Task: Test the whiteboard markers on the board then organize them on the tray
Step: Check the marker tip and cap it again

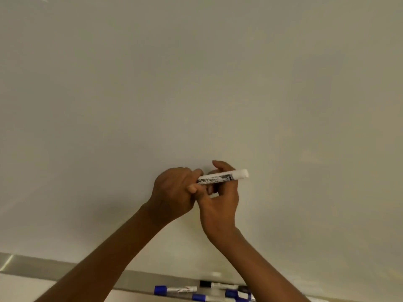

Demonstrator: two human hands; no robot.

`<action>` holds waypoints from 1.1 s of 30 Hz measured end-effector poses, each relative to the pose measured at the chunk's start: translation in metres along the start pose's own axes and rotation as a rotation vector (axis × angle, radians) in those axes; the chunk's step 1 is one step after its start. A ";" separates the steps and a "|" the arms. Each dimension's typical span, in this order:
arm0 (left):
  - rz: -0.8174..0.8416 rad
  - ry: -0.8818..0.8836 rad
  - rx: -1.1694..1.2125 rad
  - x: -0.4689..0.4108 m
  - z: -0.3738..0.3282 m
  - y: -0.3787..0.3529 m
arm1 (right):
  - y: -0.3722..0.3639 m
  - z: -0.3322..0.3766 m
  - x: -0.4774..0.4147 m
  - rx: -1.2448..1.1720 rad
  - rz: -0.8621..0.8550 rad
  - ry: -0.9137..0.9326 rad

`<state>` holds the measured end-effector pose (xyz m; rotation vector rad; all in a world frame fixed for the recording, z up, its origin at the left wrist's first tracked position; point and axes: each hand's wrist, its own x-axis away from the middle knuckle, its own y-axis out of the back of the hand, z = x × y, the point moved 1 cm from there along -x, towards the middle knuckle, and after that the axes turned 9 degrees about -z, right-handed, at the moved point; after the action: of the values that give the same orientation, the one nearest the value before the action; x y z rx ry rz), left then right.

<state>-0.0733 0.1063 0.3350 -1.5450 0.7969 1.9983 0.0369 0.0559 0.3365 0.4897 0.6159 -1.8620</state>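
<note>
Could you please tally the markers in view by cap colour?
Blue-capped markers: 3
Black-capped marker: 1
Held marker, cap end hidden: 1
Total: 5 in view; more may be hidden.

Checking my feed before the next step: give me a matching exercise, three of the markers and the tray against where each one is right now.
Things:
1. white marker
2. blue-capped marker
3. black-capped marker
4. tray

Places:
A. along the bottom edge of the whiteboard
B. leftmost on the tray
C. gripped by the left hand and right hand, in front of the whiteboard
D. on the tray, nearest the whiteboard

Pairs: 1-C, 2-B, 3-D, 4-A
</note>
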 end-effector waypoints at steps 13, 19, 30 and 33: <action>-0.158 -0.237 0.069 -0.142 -0.052 -0.024 | 0.049 0.101 -0.089 -0.211 -0.266 0.282; -0.203 -0.354 0.090 -0.188 -0.052 -0.024 | 0.057 0.136 -0.117 -0.149 -0.292 0.395; -0.110 -0.362 0.150 -0.240 -0.057 -0.002 | 0.064 0.169 -0.143 -0.201 -0.324 0.576; -0.084 -0.272 0.210 -0.242 -0.058 0.003 | 0.064 0.175 -0.145 -0.199 -0.278 0.641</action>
<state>0.0226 0.0573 0.5590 -1.1412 0.7879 1.9411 0.1397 0.0325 0.5478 0.9147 1.3388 -1.8629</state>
